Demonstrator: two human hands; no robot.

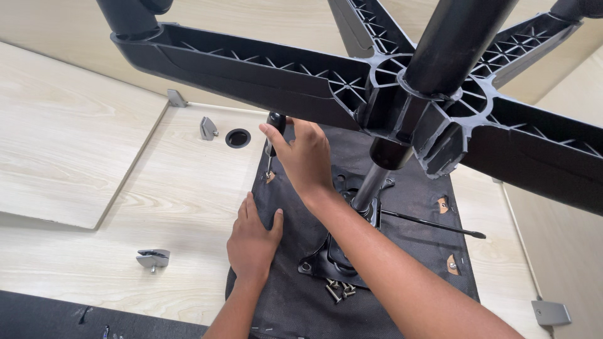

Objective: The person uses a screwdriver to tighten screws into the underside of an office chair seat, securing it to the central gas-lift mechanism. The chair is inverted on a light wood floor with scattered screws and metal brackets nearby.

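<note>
Your right hand [306, 157] is closed on the screwdriver [272, 139], upright at the far-left corner of the black seat underside [295, 307]; it's light, stiff, grip the handle while your left hand [253, 242], flat, steadies the seat.

The black star base [402, 88] overhangs from ten to three o'clock, blocking any reach from above; its steel column [369, 187] stands at centre; loose screws [338, 290] lie at six; bare wooden floor [182, 207] at nine o'clock offers passage, past small metal brackets [152, 258].
</note>
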